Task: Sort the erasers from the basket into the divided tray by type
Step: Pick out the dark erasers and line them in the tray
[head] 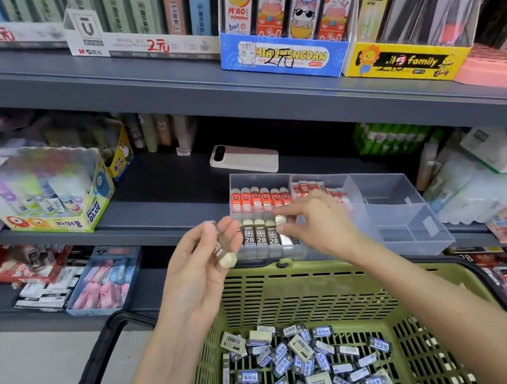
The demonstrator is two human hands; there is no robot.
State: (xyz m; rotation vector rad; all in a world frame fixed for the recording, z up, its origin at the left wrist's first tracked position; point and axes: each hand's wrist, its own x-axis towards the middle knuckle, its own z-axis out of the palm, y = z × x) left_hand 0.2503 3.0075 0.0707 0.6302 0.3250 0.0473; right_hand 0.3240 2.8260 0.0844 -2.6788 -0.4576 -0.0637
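Upper shelf (165,83): grey metal, carrying a row of display boxes.
White box (140,43): upper shelf, left of centre, marked M&G with a red handwritten price.
Blue box (283,57): right of the white box, printed with a cartoon cat and filled with upright packs.
Yellow box (403,63): touching the blue box's right side, marked "family".
Glue box (54,200): middle shelf, left, labelled "POWER GLUE".
Pink device (244,162): lies flat at the middle shelf's centre, phone-like.
Green packs (394,139): middle shelf, right.
Light-blue box (105,281): lower shelf, left, holding pink and blue items.
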